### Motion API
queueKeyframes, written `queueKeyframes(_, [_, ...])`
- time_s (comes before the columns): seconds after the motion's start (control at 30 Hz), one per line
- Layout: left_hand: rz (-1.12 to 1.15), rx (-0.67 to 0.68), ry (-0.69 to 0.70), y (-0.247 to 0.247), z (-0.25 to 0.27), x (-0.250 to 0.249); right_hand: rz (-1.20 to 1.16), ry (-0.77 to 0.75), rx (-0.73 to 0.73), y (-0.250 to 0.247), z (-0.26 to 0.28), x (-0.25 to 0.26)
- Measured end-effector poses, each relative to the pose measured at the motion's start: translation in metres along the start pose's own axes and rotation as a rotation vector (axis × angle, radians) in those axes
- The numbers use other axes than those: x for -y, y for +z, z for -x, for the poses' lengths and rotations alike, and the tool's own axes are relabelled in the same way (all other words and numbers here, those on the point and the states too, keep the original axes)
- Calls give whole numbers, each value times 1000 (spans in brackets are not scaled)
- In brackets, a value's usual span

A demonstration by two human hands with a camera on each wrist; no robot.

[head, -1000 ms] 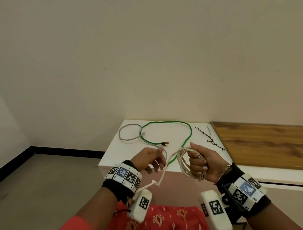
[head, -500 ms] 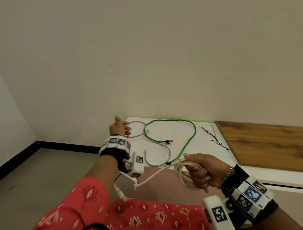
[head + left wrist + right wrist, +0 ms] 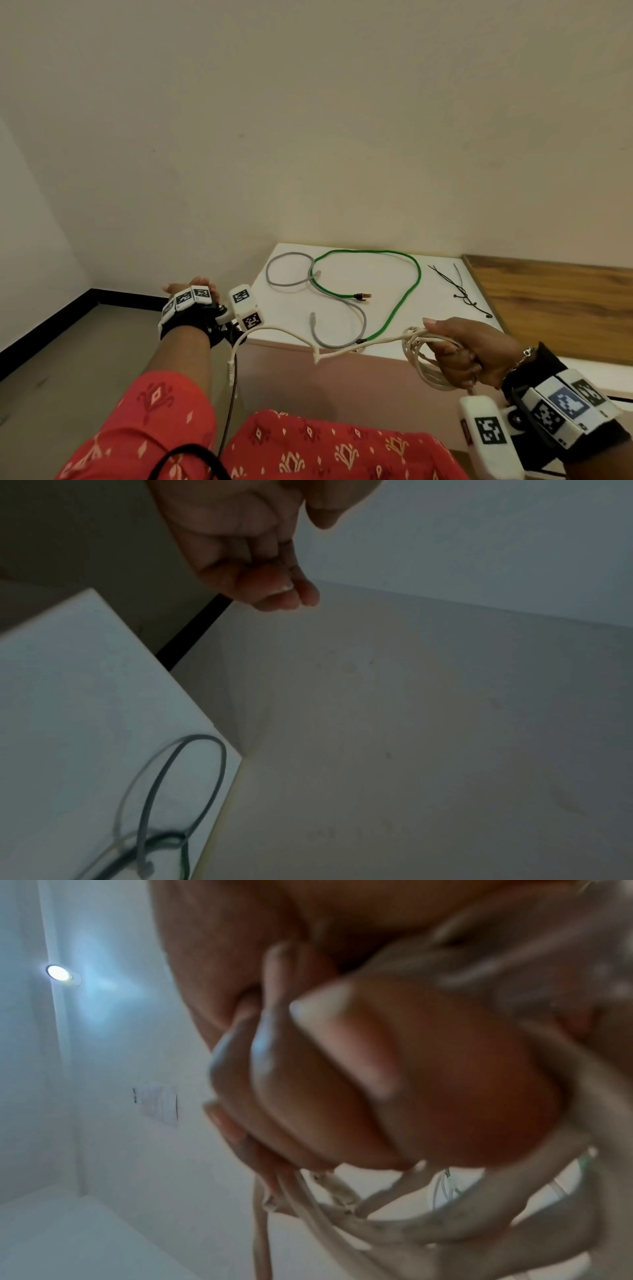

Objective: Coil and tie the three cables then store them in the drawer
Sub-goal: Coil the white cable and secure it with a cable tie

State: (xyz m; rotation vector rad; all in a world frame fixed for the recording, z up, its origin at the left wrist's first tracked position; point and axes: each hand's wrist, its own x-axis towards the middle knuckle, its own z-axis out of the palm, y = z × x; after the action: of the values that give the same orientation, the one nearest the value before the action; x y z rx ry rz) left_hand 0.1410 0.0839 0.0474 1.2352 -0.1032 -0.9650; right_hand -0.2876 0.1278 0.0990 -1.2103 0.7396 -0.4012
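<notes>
Right hand grips the white cable coil; left hand is out beside the table.

The right hand [image 3: 474, 353] curls around the coiled white cable [image 3: 419, 356], whose loose tail runs left past the white table's [image 3: 294, 329] front edge. The left hand [image 3: 246, 547] holds nothing, fingers loosely bent. The grey cable [image 3: 342, 305], green cable [image 3: 400, 294] and black ties [image 3: 460, 291] lie on the table.

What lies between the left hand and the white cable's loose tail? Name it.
Nothing visible. The left hand hangs open beside the cabinet top; the white cable droops under that wrist, its coil gripped by the right hand.
</notes>
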Motion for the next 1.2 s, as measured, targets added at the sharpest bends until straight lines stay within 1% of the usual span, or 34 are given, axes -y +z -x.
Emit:
queueKeyframes(0.03, [-60, -17, 13, -5, -2, -2, -3, -1, -11, -3, 2, 2])
queueKeyframes(0.07, [-63, -26, 11, -10, -5, -2, -11, 2, -32, -6, 3, 3])
queueKeyframes(0.17, [30, -42, 41, -18, -3, -4, -50, 10, -101, -13, 6, 3])
queueKeyframes(0.23, [50, -73, 102, -10, 4, -7, -80, -2, -121, -17, 6, 2])
queueKeyframes(0.3, [-55, -50, 183, 1, 14, -12, -131, -12, -131, -19, 5, 2])
queueKeyframes(0.33, [-134, -2, 206, 8, 19, -14, -162, -20, -143, -21, 4, 2])
queueKeyframes(0.4, [-381, 165, 245, 21, 37, -12, -211, -44, -172, -24, 3, 2])
queueKeyframes(0.43, [-542, 270, 297, 28, 50, -7, -228, -53, -189, -25, 3, 1])
queueKeyframes(0.47, [-700, 400, 356, 33, 64, 0, -243, -61, -205, -24, 2, 0])
queueKeyframes(0.5, [-843, 563, 377, 39, 81, 8, -266, -67, -224, -24, 0, -1])
queueKeyframes(0.53, [-976, 749, 347, 44, 96, 17, -297, -75, -247, -24, 0, -3])
queueKeyframes(0.6, [-1185, 1112, 180, 51, 125, 35, -361, -84, -314, -26, -1, -4])
queueKeyframes(0.63, [-1237, 1257, 93, 54, 135, 43, -379, -88, -353, -28, -1, -3])
queueKeyframes(0.7, [-1230, 1474, -57, 57, 151, 54, -419, -101, -424, -34, 1, -3])
queueKeyframes(0.77, [-1175, 1599, -150, 59, 158, 61, -469, -129, -417, -37, 3, -1])
queueKeyframes(0.8, [-1161, 1614, -160, 60, 159, 63, -491, -144, -398, -36, 3, -1])
queueKeyframes(0.83, [-1162, 1591, -132, 61, 161, 66, -509, -149, -389, -36, 3, 0])
queueKeyframes(0.87, [-1167, 1527, -62, 62, 161, 69, -514, -152, -392, -35, 3, 1])
queueKeyframes(0.9, [-1157, 1419, 18, 64, 161, 71, -511, -148, -400, -35, 3, 2])
queueKeyframes(0.97, [-1033, 1126, 128, 66, 157, 73, -507, -133, -408, -35, 3, 5])
queueKeyframes(1.0, [-927, 988, 148, 67, 153, 73, -499, -121, -394, -34, 3, 6])
queueKeyframes(1.07, [-752, 771, 166, 71, 145, 71, -444, -74, -331, -30, 2, 7])
queueKeyframes(1.13, [-702, 622, 168, 77, 138, 69, -386, -19, -233, -21, 0, 7])
queueKeyframes(1.2, [-737, 557, 150, 82, 133, 71, -396, -22, -102, -14, -1, 9])
